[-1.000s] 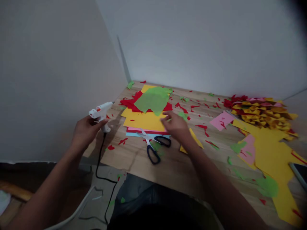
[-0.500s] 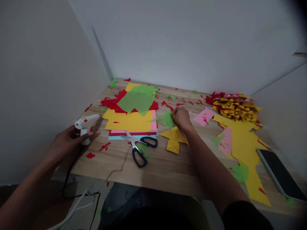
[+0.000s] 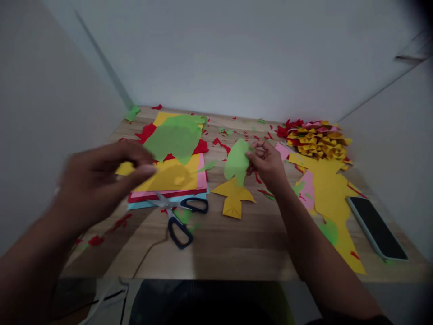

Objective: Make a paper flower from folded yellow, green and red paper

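My right hand pinches a light green paper cutout by its right edge, lifted over the table. Just below it lies a yellow paper cutout with two pointed wings and a square base. My left hand, slightly blurred, is raised at the left with thumb and fingers apart and nothing between them. Behind that hand is a stack of coloured paper sheets, topped by a larger green paper piece. Scissors with dark handles lie with their blades spread at the stack's front edge.
At the back right sits a pile of folded yellow, red and pink paper. A large yellow paper shape lies in front of it, beside a phone. Red scraps dot the table. Walls enclose the back and sides.
My left hand has let go of the white glue gun, now out of sight, and moved up and inward. My right hand has lifted the green cutout off the table. The view has shifted.
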`<state>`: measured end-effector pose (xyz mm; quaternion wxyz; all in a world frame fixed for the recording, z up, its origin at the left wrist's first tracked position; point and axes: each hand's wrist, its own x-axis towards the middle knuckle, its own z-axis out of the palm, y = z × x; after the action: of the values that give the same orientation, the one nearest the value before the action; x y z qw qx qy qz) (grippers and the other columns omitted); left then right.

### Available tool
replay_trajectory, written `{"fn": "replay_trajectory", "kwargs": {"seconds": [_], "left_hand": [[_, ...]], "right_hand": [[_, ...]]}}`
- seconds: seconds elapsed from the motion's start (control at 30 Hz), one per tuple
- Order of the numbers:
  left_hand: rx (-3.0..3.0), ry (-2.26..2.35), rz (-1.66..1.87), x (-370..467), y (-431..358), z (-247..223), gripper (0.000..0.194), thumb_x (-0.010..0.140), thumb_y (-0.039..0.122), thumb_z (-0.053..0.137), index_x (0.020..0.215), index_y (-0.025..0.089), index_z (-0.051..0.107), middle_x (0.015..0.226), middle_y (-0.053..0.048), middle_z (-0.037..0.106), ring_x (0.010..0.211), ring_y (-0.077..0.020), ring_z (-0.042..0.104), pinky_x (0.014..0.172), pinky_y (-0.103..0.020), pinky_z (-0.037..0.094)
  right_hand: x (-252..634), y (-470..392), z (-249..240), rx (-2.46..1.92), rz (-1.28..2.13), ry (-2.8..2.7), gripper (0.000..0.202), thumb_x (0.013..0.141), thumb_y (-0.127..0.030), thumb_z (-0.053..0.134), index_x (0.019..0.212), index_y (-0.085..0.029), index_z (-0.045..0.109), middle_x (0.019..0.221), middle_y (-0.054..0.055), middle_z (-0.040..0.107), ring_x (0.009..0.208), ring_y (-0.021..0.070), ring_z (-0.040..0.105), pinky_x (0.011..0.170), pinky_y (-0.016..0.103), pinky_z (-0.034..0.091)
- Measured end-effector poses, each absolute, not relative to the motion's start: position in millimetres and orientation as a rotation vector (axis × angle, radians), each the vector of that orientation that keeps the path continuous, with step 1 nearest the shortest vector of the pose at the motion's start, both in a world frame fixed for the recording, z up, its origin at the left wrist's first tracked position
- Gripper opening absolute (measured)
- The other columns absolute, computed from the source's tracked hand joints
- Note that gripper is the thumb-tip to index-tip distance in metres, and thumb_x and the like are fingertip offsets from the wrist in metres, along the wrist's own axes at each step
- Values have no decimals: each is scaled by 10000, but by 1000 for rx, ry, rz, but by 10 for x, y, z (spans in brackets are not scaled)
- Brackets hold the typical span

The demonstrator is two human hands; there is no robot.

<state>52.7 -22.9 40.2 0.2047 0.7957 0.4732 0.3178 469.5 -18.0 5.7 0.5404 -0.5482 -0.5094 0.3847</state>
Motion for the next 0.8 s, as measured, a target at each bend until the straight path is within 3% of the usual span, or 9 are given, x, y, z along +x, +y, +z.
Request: {"fn": "replay_trajectory", "kwargs": {"seconds": [0.1, 0.2, 0.4, 0.57, 0.8], "left_hand": [[2296, 836, 752, 1938, 116, 507, 149, 883, 330, 661, 851, 188, 633, 810, 22, 654, 721, -104, 583, 677, -225, 475], [2353, 739, 631, 2550, 193, 260, 131, 874, 287, 667, 954, 197, 616, 873, 12, 655, 755, -127, 595, 695, -252, 485], [2515, 717, 506, 2584, 148, -344, 372, 813, 371, 750, 1110, 200, 606, 1159, -88, 613, 1096, -269, 579, 929, -420, 500], [2588, 706, 418, 2623, 136, -427, 354, 836, 381, 723, 1127, 201, 630, 1178, -102, 621, 1093, -304, 562, 954, -496, 476], [2562, 726, 430, 2628, 122, -423, 394, 842, 397, 720, 1171, 207, 618, 1204, -105, 618, 1113, -307, 562, 959, -502, 481]], "right_hand": [[4754, -219, -192, -1456, 979, -1246, 279, 741, -267, 640, 968, -254, 480, 607, -113, 507, 412, 103, 522, 368, 215, 443], [4798, -229, -437, -1507, 1010, -1286, 325, 722, -217, 643, 1031, -243, 542, 685, -87, 540, 467, 105, 542, 395, 218, 451], [4838, -214, -595, -1543, 975, -1334, 372, 798, -217, 613, 1163, -250, 548, 705, -72, 529, 541, 120, 537, 469, 232, 436], [4836, -237, -554, -1620, 938, -1395, 394, 812, -201, 630, 1196, -245, 553, 703, -59, 525, 619, 140, 543, 541, 253, 427], [4885, -334, -452, -1681, 1012, -1442, 510, 813, -169, 642, 1300, -235, 503, 753, -41, 573, 660, 151, 571, 618, 289, 458]]}}
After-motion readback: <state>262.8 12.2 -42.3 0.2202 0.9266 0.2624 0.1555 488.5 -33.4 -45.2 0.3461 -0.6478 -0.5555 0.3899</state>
